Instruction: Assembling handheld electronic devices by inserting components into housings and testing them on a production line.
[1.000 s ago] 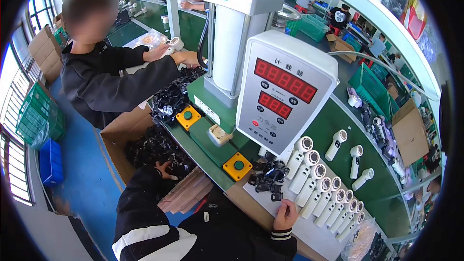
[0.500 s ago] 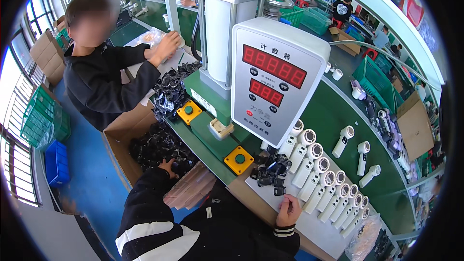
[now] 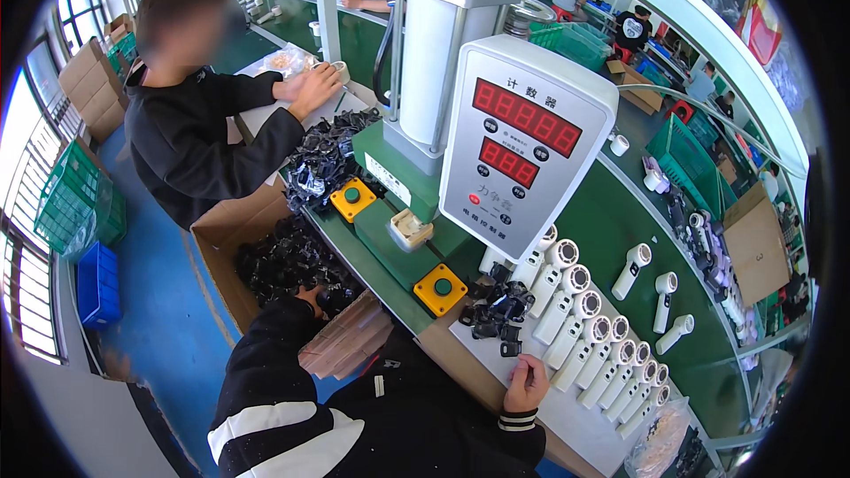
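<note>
My left hand [image 3: 312, 299] reaches into a cardboard box [image 3: 215, 252] heaped with small black plastic parts [image 3: 288, 257]; its fingertips are hidden among them. My right hand [image 3: 527, 382] rests at the edge of a light grey board [image 3: 567, 429], its fingers curled in; whether anything small is in them does not show. Just beyond those fingers lies a little pile of black plastic parts [image 3: 496, 310]. Beside it, white handheld fans [image 3: 575, 363] lie in a slanting row, round heads pointing away from me.
A press with a green base [image 3: 398, 168] and a white counter box [image 3: 531, 142] stands ahead, with two yellow button boxes [image 3: 440, 290] [image 3: 353, 200]. More black parts [image 3: 328, 155] are heaped beside it. A co-worker [image 3: 204, 133] sits at the left. Loose fans [image 3: 665, 301] lie on the green belt.
My left hand has sunk slightly deeper among the black parts. My right hand stays nearly still. The view has shifted a little, and the co-worker's head and hands have moved.
</note>
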Tool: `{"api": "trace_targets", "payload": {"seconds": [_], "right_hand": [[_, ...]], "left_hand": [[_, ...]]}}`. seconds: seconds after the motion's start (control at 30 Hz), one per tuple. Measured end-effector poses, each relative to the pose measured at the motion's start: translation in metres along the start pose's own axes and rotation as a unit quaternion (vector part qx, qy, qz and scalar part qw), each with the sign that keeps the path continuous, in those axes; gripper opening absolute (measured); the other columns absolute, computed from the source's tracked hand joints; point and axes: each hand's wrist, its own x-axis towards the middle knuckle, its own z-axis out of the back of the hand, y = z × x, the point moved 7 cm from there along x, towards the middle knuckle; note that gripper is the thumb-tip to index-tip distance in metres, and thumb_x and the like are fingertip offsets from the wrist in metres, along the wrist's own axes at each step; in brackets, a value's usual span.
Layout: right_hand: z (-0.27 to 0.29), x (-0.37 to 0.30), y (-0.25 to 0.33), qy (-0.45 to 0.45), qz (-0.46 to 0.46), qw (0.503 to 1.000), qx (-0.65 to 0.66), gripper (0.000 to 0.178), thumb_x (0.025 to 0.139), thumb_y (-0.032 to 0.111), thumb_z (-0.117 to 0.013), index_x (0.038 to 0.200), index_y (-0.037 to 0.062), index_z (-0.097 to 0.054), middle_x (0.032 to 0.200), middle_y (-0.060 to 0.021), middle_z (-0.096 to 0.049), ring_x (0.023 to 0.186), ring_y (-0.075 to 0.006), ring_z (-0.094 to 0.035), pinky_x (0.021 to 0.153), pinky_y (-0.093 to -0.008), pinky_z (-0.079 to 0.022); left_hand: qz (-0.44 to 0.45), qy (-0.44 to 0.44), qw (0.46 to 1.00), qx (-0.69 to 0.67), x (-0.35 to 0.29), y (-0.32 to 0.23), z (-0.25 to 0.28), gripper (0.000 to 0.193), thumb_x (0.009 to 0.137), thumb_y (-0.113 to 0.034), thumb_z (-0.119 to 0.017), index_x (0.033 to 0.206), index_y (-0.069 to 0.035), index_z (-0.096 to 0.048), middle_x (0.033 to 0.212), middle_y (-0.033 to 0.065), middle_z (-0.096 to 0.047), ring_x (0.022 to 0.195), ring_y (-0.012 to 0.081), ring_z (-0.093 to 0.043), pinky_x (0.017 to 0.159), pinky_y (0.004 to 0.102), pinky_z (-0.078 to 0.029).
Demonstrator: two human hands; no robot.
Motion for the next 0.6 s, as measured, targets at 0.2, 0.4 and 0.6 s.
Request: {"api": "trace_targets", "payload": {"seconds": [0.2,0.4,0.6], "right_hand": [[0.002,-0.002,-0.004,-0.023,-0.017,1.0,0.007,0.014,0.085,0.002,-0.052,0.093,-0.0015,-0.062,0.068,-0.0059,-0.056,0.057,-0.0142,-0.048,0.055,-0.0238,-0.04],[0.004,-0.003,-0.01,-0.019,-0.024,0.999,0.017,0.015,0.085,0.002,-0.052,0.094,-0.0001,-0.063,0.069,-0.0052,-0.057,0.058,-0.0142,-0.048,0.056,-0.0236,-0.039],[0.004,-0.003,-0.009,0.006,-0.018,0.999,0.045,0.014,0.085,0.001,-0.052,0.094,-0.0002,-0.062,0.07,-0.0055,-0.057,0.059,-0.0142,-0.049,0.057,-0.0237,-0.04]], "left_hand": [[-0.018,-0.059,0.998,-0.001,0.008,0.019,0.001,0.061,0.058,-0.027,-0.074,0.116,-0.023,-0.058,0.111,0.0232,-0.054,0.09,0.0435,-0.057,0.077,0.0466,-0.052],[0.011,-0.09,0.994,-0.062,-0.004,0.008,0.062,0.07,0.057,-0.026,-0.08,0.122,-0.022,-0.056,0.111,0.022,-0.051,0.092,0.0413,-0.057,0.083,0.0447,-0.051],[-0.054,-0.213,0.965,-0.145,-0.03,0.007,0.136,0.056,0.061,-0.02,-0.083,0.11,-0.013,-0.058,0.103,0.0188,-0.053,0.088,0.0347,-0.056,0.084,0.0404,-0.048]]}}
